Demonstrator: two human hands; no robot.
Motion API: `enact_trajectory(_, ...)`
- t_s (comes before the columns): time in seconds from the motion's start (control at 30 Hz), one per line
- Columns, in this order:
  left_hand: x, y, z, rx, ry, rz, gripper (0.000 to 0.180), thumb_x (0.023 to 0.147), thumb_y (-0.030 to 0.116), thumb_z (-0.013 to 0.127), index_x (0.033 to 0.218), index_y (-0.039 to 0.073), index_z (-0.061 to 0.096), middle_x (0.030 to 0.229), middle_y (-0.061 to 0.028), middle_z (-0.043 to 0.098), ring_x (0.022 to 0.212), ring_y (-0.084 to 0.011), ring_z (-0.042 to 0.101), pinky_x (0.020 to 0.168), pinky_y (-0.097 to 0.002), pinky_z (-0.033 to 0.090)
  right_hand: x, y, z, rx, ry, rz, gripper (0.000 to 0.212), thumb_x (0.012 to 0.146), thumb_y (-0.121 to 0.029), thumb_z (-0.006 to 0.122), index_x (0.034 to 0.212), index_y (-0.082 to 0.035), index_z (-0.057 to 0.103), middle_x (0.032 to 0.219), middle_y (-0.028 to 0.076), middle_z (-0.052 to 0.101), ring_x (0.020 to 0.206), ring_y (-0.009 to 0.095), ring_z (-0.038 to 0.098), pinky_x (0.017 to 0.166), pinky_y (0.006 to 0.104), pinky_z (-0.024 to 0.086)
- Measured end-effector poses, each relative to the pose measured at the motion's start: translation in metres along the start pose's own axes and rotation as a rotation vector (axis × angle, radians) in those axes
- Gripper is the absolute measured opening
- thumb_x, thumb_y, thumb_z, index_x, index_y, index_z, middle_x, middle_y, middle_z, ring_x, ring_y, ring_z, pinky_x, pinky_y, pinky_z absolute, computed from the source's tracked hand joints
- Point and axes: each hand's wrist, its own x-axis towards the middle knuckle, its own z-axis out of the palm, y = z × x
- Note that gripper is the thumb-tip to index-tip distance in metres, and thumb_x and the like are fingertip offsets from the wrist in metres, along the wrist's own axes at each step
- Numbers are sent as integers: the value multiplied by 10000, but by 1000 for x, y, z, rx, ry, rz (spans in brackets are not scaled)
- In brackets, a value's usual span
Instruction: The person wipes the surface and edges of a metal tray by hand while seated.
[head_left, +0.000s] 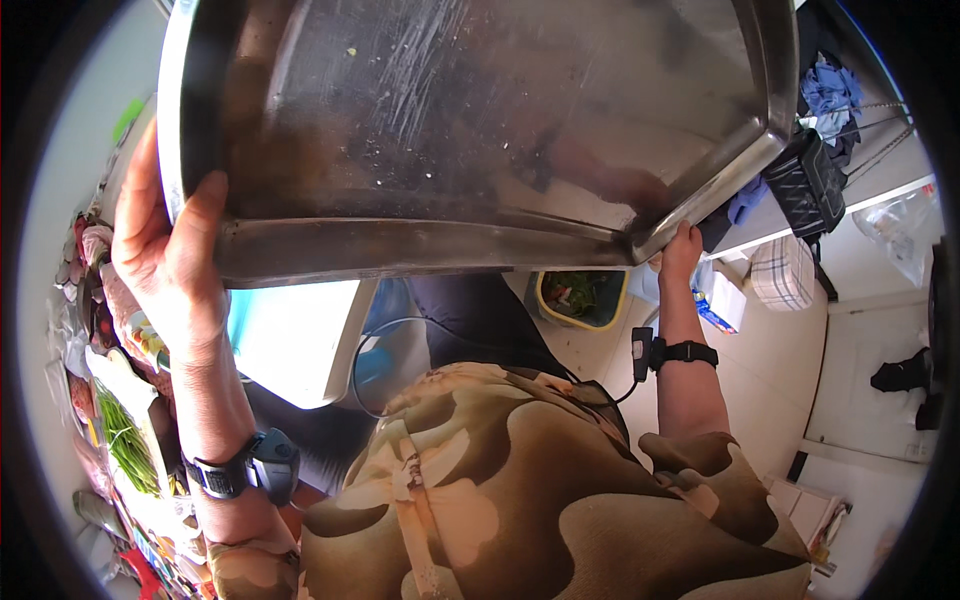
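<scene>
A large rectangular metal tray point(480, 120) with raised rims fills the upper middle of the view, its scuffed inner face toward me. Small light crumbs and pale scratch marks show on its surface. My left hand point(175, 240) is closed on the tray's left rim, thumb over the near left corner and fingers round the outside. At the near right corner, my right hand point(680, 250) grips the rim; most of its fingers are hidden behind the metal. The tray is held up off any surface that I can see.
Below the tray stand a white box-like container point(300, 345) and a yellow-rimmed bin point(580, 300) with green leaves inside. Leafy greens point(125, 435) lie among clutter at the left. To the right are a black quilted bag point(805, 180), a checked bundle point(782, 272) and tiled floor point(765, 385).
</scene>
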Motion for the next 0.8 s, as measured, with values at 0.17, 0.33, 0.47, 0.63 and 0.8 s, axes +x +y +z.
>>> enact_trajectory(0.17,-3,0,-3,2,14,-26,495,793,-35,634,1278,40,572,1148,-92,658,1039,-164,622,961,-294,451,3,-5,3,-90,-49,-37,371,907,-284,494,922,71,602,918,260,632,850,390,579,785,427,430)
enact_trajectory(0.33,-8,-4,-9,-67,57,-117,494,796,-62,599,1282,17,561,1160,-107,651,1044,-157,618,965,-292,449,6,-7,9,-92,-44,3,357,905,-282,501,922,60,603,885,236,635,822,360,590,765,425,432)
enact_trajectory(0.47,-18,-16,-19,-20,110,-216,502,788,-27,617,1283,50,570,1182,-102,647,1058,-195,628,982,-337,462,11,-23,1,-167,-125,8,349,902,-279,515,909,60,598,858,219,635,785,324,597,731,412,437)
enact_trajectory(0.63,-22,-18,-67,-47,167,-418,489,806,-45,538,1289,24,549,1008,-77,671,864,-138,643,770,-249,527,20,-90,15,-38,-359,-179,288,936,-216,534,1047,30,633,860,51,627,772,117,545,718,275,436)
enact_trajectory(0.8,-58,-39,-125,-33,345,-543,510,806,6,512,1313,52,507,1063,-116,616,799,-191,634,660,-275,549,14,-168,71,215,-532,-149,338,934,-229,550,1138,35,606,974,98,665,885,160,601,806,291,448)
